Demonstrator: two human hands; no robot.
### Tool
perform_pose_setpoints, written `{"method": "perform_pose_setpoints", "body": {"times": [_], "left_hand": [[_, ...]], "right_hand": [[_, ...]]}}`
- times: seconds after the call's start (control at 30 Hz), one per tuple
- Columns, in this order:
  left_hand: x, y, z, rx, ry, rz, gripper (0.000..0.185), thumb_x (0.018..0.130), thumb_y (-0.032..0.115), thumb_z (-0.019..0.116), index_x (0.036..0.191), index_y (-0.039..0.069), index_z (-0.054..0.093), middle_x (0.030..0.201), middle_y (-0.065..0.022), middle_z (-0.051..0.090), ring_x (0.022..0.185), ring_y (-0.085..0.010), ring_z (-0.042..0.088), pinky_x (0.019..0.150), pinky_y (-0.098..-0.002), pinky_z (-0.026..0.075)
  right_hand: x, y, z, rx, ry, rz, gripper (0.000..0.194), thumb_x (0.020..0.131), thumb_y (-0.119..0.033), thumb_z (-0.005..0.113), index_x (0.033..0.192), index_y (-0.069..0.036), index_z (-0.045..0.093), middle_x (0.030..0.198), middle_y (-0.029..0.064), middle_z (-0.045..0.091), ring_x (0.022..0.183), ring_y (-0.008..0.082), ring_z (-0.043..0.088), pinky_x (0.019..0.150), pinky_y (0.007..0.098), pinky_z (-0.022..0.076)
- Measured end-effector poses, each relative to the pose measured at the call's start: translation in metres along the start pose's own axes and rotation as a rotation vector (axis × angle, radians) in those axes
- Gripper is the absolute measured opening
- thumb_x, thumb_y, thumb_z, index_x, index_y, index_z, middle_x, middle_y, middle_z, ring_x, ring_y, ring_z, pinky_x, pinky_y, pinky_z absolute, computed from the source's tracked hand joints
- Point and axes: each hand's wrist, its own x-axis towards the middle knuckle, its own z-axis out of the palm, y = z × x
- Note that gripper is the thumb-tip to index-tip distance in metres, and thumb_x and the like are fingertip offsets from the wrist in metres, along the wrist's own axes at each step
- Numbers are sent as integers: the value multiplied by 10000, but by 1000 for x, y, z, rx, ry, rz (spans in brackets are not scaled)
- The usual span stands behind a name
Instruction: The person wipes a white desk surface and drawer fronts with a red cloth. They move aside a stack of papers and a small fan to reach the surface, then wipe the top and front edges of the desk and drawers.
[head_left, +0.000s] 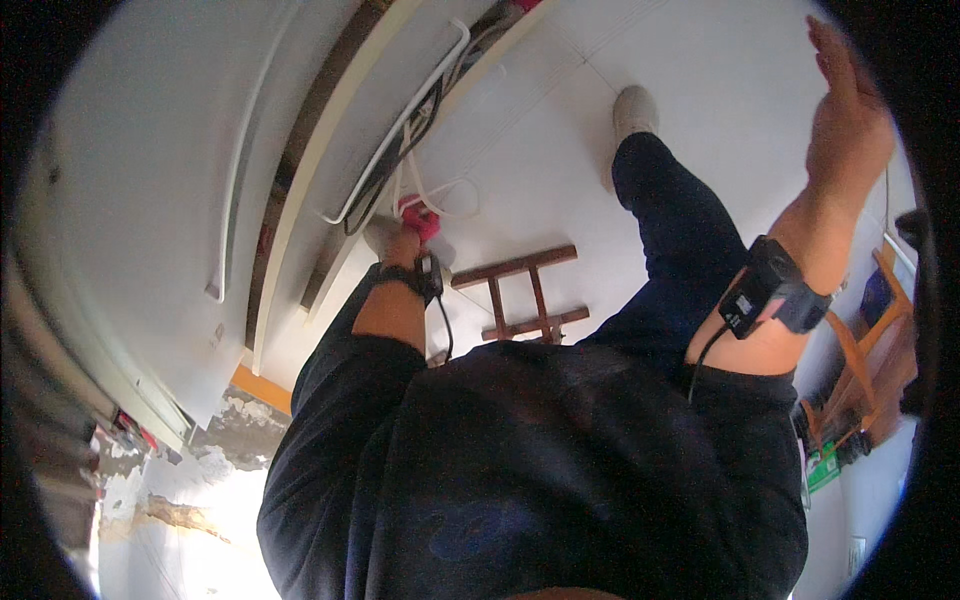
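Note:
My left hand (405, 246) is low beside the pale furniture edge and appears closed around a small pinkish-red object (420, 216). The object's kind and my fingertips are unclear. White cords (411, 166) loop just above it, near a white bent rod (405, 120) and a black cable (386, 169). At the far upper right, my right hand (851, 124) is raised with its fingers extended; nothing shows in it, though part lies in the dark rim. Both wrists wear black strapped devices with cables.
Long pale panels (300, 187) run along the left. A brown wooden frame (517, 274) with crossbars is low between my left arm and leg. My shoe (636, 112) is on the tiled floor (540, 142). A wooden chair (862, 352) is at right.

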Motion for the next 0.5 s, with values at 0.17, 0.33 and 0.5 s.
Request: {"method": "perform_pose_setpoints", "body": {"times": [0.17,0.33,0.5], "left_hand": [[-24,13,41,0,159,86,236,702,273,711,811,64,709,941,-146,690,879,-316,670,768,-449,529],[-114,76,-35,-422,196,291,309,785,331,629,937,68,686,938,-183,669,931,-364,631,831,-442,511],[-231,125,-132,-834,511,76,348,924,286,538,1180,53,580,1082,-205,640,985,-378,613,853,-435,490]], "right_hand": [[11,38,-17,-68,-80,85,259,904,-323,634,1101,-170,704,1060,67,700,942,151,660,866,299,487],[7,69,-7,-69,-219,73,450,910,-441,599,1128,-54,666,1073,142,682,1007,233,639,878,336,481],[-26,92,30,200,-586,-136,427,958,-349,551,1193,5,597,1169,167,633,1098,235,587,958,359,436]]}}
